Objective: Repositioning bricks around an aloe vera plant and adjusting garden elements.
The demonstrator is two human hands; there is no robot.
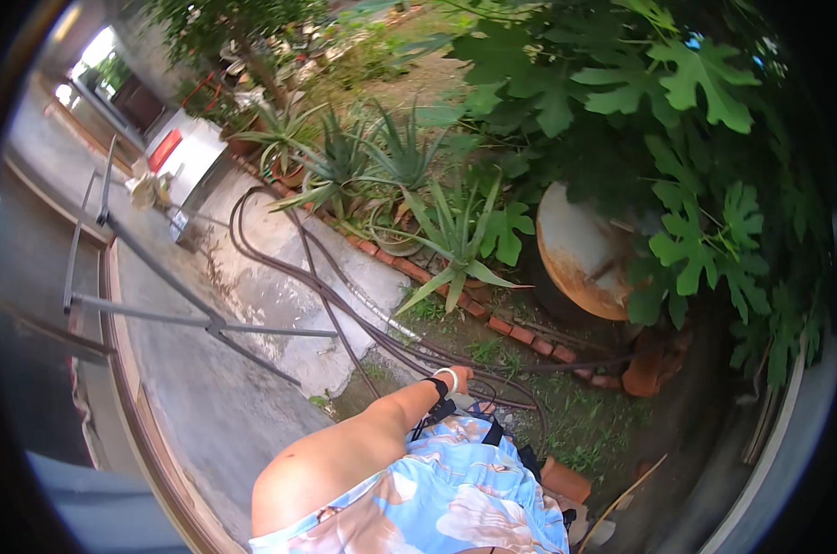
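The left hand [461, 379] is right by the long brown hose [322, 288]. I can't tell if its fingers are spread or pinching it.

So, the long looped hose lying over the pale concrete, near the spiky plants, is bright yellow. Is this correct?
Not quite: the colour is wrong. The head view shows that the long looped hose is dark brownish, not bright yellow. It does lie over the pale concrete, near the spiky plants.
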